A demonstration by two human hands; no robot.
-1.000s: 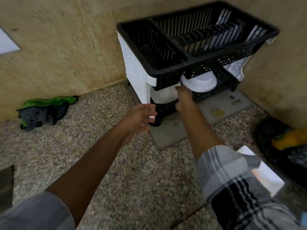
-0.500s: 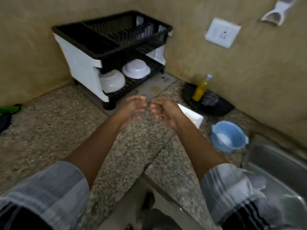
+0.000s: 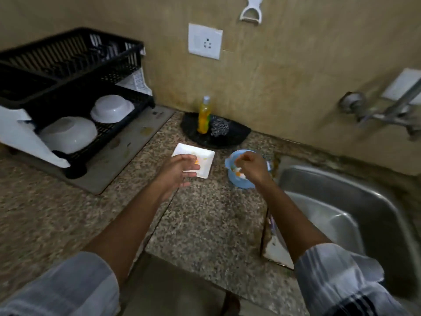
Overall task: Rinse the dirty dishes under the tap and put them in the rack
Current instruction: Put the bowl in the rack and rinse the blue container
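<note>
Two white bowls [image 3: 88, 124] already sit in the rack [image 3: 75, 71] far off to our left, but we have more to rinse: our open left hand [image 3: 176, 171] hovers over the dirty white plate [image 3: 206, 157], and our right hand [image 3: 251, 166] curls over the blue bowl [image 3: 239, 182], though we cannot tell if it grips.

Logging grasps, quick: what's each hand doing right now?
Left hand: open, over the white square plate.
Right hand: cannot tell, over the blue bowl.
</note>
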